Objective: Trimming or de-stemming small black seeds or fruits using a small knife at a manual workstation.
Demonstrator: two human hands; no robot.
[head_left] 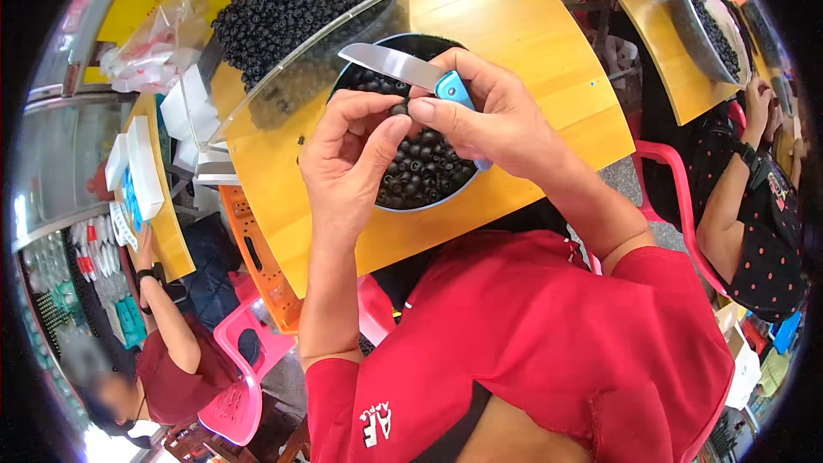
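Over the bowl (390, 77), berry (399, 109) between fingers (386, 129).

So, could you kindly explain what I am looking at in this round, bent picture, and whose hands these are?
The picture comes from a wide fisheye camera worn on a person's head, looking down, so straight edges curve. The two bare hands belong to the wearer, in a red shirt. The right hand holds a small knife with a blue handle. The left hand pinches one small black round fruit at its fingertips, over a dark bowl full of the same fruits. The bowl sits on a yellow wooden table, beside a clear plastic tub holding more. Other people sit at both sides.
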